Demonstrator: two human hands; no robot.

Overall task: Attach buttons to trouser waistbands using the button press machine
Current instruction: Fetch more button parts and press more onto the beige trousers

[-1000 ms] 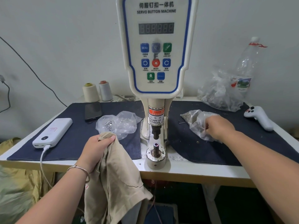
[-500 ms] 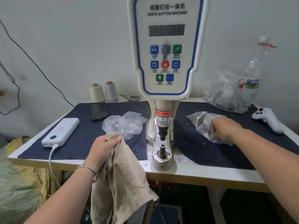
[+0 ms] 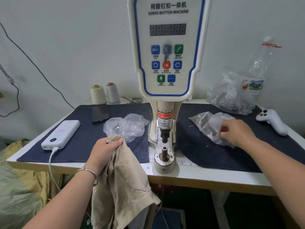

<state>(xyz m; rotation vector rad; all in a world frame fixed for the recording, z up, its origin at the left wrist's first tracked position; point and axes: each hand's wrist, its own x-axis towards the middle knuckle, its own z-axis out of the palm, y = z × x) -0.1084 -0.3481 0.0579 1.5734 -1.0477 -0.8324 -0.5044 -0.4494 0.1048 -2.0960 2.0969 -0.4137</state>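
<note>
- The left hand point(image 3: 105, 151) grips the top of the beige trousers point(image 3: 122, 187) in a closed fist, at the bench point(image 3: 206, 176) front edge, left of the button press machine point(image 3: 167, 63).
- The right hand point(image 3: 237, 132) has its fingers curled at the clear bag of buttons point(image 3: 208, 124) on the dark cloth; whether it pinches a button, I cannot tell.
- Since a second ago, both hands have stayed almost in place; the right fingers have drawn in at the bag.
- The trousers hang lengthwise downward, off the bench edge, waistband end uppermost in the fist.
</note>
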